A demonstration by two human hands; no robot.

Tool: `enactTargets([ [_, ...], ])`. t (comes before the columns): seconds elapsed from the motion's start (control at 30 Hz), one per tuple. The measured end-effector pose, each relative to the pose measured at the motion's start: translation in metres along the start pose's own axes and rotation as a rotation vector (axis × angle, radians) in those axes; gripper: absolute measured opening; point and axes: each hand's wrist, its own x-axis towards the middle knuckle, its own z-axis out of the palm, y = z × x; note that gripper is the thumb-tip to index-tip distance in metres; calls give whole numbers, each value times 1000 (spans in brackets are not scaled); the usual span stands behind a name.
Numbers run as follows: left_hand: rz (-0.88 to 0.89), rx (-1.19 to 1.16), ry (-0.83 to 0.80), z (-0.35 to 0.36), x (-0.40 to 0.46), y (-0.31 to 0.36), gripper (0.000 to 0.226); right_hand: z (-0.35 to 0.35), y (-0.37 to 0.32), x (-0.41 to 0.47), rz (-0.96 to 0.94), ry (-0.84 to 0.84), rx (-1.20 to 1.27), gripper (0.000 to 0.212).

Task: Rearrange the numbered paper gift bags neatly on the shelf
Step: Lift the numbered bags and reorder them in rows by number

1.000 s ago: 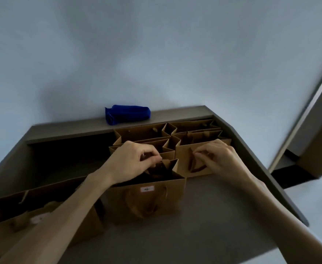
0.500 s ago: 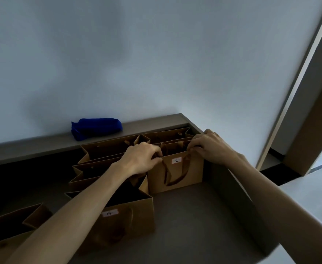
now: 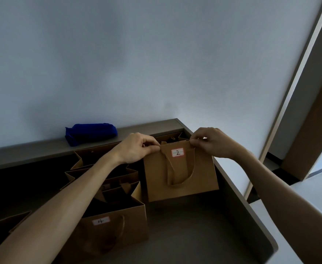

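Nearest, at lower left: bag 4 (image 3: 116, 231), brown paper, upright on the shelf floor (image 3: 194, 231), white label with "4" on front face, ribbon handle hanging down the front, mouth open.

Far lower left: edge of another brown bag (image 3: 6, 223), number not visible.

Centre right, beyond bag 4: bag 2 (image 3: 181, 176), brown paper, front face toward the camera, white red-bordered label reading "2" near the top rim, ribbon handle looped down the front. Base apparently lifted off the shelf floor; contact cannot be confirmed.

Left hand (image 3: 135, 149): fingers and thumb curled, pinching top left corner of bag 2.

Right hand (image 3: 211, 142): fingers and thumb curled, pinching top right corner of bag 2.

Behind the left forearm: several more open brown bags (image 3: 91, 159) in rows, touching one another, numbers hidden.

Behind bag 2, in the far right corner of the shelf: further bag (image 3: 172, 137), only the rim visible.

Farthest: raised back ledge (image 3: 32, 148) along the wall, with a blue rolled cloth (image 3: 90, 133) lying on it, left of the hands.
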Motion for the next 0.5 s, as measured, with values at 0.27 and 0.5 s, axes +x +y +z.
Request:
enactTargets([
  [0.27,56,-57,64,-6,-5,5,23,-8,-12,-12,9,84,24,19],
  [0.5,180,-130,283,-42,-30,15,21,-28,-59,-15,-122,272,-19,16],
])
